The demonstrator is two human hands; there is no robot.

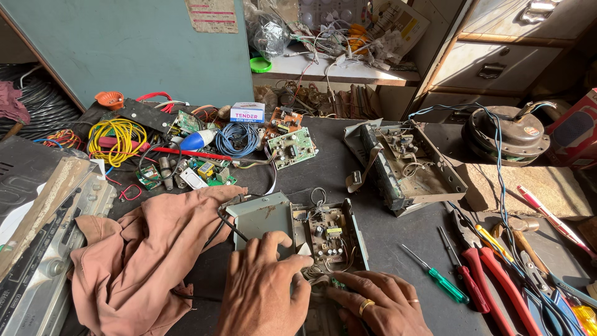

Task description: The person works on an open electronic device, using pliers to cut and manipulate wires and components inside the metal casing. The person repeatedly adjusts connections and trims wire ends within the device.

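A small grey metal electronics box lies open on the dark workbench, a brown circuit board showing in its right half. My left hand rests flat on the box's near left part, fingers spread over the metal cover. My right hand, with two rings, lies at the box's near edge, fingers pointing left towards the board. Neither hand grips a tool. A black cable leaves the box to the left.
A brown cloth lies left of the box. An open larger chassis sits behind at right. Screwdrivers, red-handled pliers and a hammer lie at right. Circuit boards, wire coils and a fan motor crowd the back.
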